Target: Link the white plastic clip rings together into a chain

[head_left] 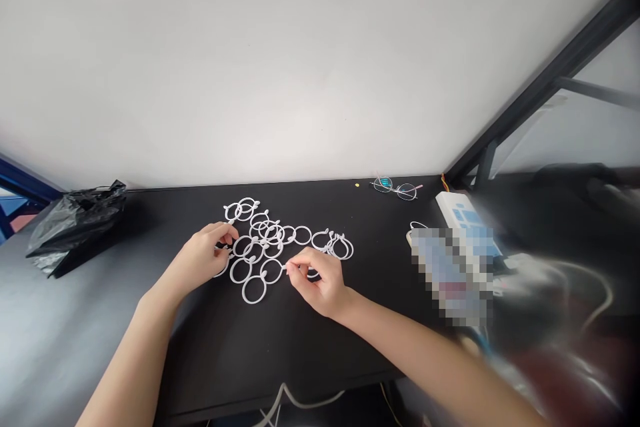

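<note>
Several thin white rings with small tabs, like curtain rings, lie in a loose, overlapping cluster [273,240] on the black table. My right hand [320,280] comes in from the right, thumb and forefinger pinching the tab of one white ring [270,283]. Part of another ring shows beneath that hand. At the left edge of the cluster is my left hand [203,257], its fingers bent and a gap between thumb and forefinger. A ring [220,274] beside its thumb is partly hidden by the hand.
A black plastic bag [80,227] lies at the far left. Eyeglasses [407,192] rest near the wall, with a small yellow speck [357,185] beside them. To the right are a white and blue box [467,217], a blurred-out flat object [447,273] and cables. A white cable [310,405] hangs at the front edge.
</note>
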`<state>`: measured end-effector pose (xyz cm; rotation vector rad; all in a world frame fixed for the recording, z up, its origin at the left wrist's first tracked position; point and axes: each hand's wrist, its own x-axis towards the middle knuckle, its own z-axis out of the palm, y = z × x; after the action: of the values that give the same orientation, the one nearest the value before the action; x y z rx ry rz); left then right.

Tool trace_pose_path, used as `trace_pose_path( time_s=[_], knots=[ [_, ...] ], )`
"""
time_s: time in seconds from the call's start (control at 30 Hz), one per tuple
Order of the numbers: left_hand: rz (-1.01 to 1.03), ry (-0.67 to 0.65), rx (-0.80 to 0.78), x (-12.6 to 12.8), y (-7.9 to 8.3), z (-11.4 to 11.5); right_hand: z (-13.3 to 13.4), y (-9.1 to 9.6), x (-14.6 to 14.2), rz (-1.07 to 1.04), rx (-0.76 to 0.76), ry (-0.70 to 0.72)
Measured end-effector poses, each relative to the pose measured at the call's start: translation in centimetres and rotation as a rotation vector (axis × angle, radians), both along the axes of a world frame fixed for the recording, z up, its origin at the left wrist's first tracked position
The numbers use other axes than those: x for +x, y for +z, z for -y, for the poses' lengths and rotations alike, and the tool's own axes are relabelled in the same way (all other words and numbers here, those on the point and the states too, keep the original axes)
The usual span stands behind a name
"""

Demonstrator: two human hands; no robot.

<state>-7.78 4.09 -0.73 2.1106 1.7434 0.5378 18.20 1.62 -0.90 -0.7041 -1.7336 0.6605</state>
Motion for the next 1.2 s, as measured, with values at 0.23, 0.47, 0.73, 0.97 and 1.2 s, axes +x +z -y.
trace_pose_path(
  time_s=[0.23,0.47,0.73,0.97,1.2],
  knots=[
    [0.053,-0.012,-0.031,0.1,0.4,0.0,0.1,0.0,-0.1,-0.009,0.041,0.023],
    [0.138,-0.060,-0.098,-0.2,1.1,0.2,0.1,-0.1,0.0,0.027,0.025,0.026],
    [0.151,-0.005,-0.090,-0.7,1.3,0.3,0.0,-0.2,0.0,0.014,0.053,0.016],
    [0.212,0.072,-0.025,-0.7,1.8,0.5,-0.1,-0.1,0.0,-0.020,0.082,0.034],
    [0.542,0.057,0.013,1.8,3.2,1.3,-0.1,-0.4,-0.1,0.022,0.013,0.056]
  ],
)
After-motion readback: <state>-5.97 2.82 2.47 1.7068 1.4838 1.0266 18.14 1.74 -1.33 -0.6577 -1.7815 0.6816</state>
